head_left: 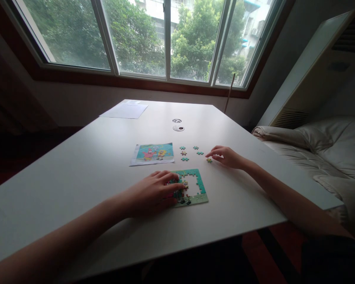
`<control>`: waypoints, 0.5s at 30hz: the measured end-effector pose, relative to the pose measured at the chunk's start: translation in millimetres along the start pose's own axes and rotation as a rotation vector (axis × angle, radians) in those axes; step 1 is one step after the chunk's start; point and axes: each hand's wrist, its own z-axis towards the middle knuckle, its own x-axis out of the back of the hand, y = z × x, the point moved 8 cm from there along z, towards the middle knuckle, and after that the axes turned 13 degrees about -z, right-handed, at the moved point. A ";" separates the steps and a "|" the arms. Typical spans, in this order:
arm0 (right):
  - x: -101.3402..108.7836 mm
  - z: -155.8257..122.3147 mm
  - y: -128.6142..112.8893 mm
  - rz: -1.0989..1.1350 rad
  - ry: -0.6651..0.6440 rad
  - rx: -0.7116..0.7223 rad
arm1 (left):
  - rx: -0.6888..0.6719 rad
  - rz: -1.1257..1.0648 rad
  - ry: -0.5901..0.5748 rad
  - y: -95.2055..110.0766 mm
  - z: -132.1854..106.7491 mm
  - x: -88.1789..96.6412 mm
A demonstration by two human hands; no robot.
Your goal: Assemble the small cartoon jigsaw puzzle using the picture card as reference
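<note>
Teal puzzle (pixel 192 187) half built near the table (pixel 77 165) edge, its middle unfilled.
Left hand (pixel 154 193) lies flat on it, fingers together; right hand (pixel 226 156) has fingertips closing on a loose piece (pixel 209 160). Best to pin the frame firmly, lift the piece cleanly and check it against the picture (pixel 153 154).

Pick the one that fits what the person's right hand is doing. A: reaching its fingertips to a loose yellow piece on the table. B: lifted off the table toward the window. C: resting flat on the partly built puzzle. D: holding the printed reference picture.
A: the right hand lies on the table with its fingertips at a loose yellow piece, while the left hand rests on the partly built puzzle.
</note>
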 end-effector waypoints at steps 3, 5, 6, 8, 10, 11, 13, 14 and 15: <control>4.7 -4.2 3.4 -0.073 0.041 -0.136 | -0.006 -0.001 0.005 0.7 -0.1 0.9; 5.0 -6.8 4.6 -0.114 0.050 -0.206 | -0.004 0.002 0.000 0.7 0.0 0.8; 4.0 -7.7 4.8 -0.121 0.048 -0.231 | -0.004 0.005 0.001 0.9 0.1 0.8; 1.0 -8.4 4.5 -0.121 0.042 -0.258 | -0.003 0.009 0.000 1.1 0.3 0.7; -1.4 -7.6 2.9 -0.104 0.038 -0.249 | 0.002 0.010 -0.007 1.1 0.5 0.1; -2.5 -6.9 1.5 -0.085 0.030 -0.229 | 0.005 0.010 -0.010 0.9 0.6 -0.2; -4.4 -6.0 -1.8 -0.024 -0.002 -0.169 | 0.015 0.011 -0.021 0.2 0.5 -0.9; -5.0 -6.1 -3.1 0.008 -0.024 -0.141 | 0.020 0.011 -0.026 -0.3 0.4 -1.4; -5.2 -6.6 -3.7 0.032 -0.044 -0.122 | 0.024 0.011 -0.031 -0.7 0.3 -1.8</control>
